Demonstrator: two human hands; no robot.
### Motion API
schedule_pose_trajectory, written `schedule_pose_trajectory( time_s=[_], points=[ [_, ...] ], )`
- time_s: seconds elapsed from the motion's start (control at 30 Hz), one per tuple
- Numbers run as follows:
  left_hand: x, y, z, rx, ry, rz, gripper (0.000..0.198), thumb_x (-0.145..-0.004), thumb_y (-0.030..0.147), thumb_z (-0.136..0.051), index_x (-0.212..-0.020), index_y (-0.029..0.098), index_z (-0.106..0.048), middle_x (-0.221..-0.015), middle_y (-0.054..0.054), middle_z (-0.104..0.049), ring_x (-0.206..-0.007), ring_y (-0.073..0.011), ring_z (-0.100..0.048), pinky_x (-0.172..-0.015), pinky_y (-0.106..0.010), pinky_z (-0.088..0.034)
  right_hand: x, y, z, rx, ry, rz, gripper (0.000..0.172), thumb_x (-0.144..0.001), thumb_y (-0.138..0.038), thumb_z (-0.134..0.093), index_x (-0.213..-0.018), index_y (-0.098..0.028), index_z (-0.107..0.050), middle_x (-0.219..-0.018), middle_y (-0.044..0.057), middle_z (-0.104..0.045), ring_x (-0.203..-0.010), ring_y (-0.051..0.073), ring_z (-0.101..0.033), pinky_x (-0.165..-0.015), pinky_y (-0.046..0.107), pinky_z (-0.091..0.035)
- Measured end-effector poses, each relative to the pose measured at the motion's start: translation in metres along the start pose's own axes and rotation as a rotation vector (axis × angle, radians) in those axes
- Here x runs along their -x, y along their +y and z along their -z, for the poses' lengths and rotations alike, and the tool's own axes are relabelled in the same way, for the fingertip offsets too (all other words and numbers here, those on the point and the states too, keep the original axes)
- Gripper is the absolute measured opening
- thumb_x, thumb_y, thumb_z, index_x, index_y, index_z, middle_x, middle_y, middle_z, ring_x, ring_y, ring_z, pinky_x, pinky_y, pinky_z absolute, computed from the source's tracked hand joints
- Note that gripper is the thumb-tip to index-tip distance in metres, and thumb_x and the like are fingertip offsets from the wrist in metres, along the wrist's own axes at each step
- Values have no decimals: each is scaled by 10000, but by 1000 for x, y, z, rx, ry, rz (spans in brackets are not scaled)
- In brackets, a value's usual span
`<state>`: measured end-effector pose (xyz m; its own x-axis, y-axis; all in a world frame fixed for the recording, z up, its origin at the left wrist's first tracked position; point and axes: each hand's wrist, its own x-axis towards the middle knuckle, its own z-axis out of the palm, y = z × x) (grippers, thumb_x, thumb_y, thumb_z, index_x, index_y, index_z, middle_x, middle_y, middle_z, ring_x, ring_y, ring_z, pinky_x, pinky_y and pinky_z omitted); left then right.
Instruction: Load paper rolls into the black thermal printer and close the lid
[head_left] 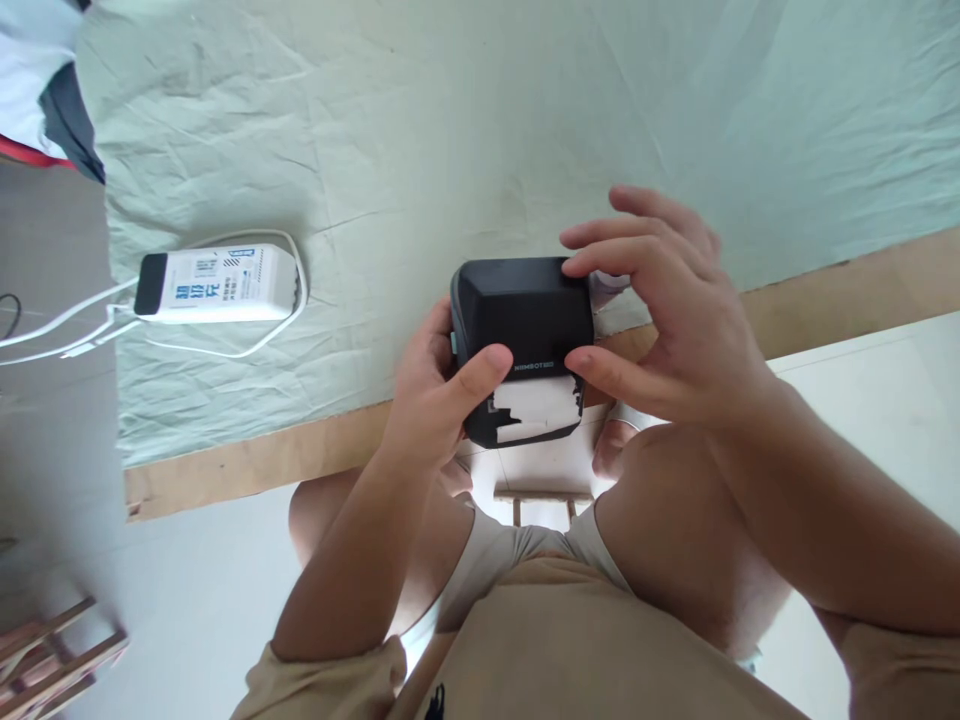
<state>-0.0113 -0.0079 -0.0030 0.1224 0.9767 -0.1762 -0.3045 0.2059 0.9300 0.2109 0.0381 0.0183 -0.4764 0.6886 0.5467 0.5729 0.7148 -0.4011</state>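
Note:
A small black label printer is held over the near edge of a bed. White label paper sticks out of its front slot. My left hand grips the printer's left side, thumb across the front. From the right, my right hand closes on it, fingers on the top right corner and thumb at the front beside the paper. My knees show below.
A pale green sheet covers the bed, with a wooden bed edge along the near side. A white power bank with white cables lies on the sheet at left. A wooden stool stands between my legs. Clothes lie at top left.

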Motion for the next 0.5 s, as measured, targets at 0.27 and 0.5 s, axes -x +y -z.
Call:
schedule_pose_trajectory(
  time_s=[0.27,0.5],
  points=[
    [2,3,-1,39,-40,10,404,-869,399,-822,-1228,231,-743,-1002,-63,-766,-777,-195,-750,-573,-241,-605,4,-2,1,-83,-137,-149,536,-979,-593,-613,-1436,-351,-472,-1467,80,-647,-1564,389,-439,-1236,683,-429],
    [1,2,0,46,-59,-18,437,-863,414,-829,-1254,246,-729,-1026,-69,-760,-791,-204,-754,-614,-267,-616,8,4,-3,-115,-164,-195,655,-951,-686,-603,-1500,-377,-423,-1507,77,-611,-1577,395,-417,-1275,690,-383]
  ],
)
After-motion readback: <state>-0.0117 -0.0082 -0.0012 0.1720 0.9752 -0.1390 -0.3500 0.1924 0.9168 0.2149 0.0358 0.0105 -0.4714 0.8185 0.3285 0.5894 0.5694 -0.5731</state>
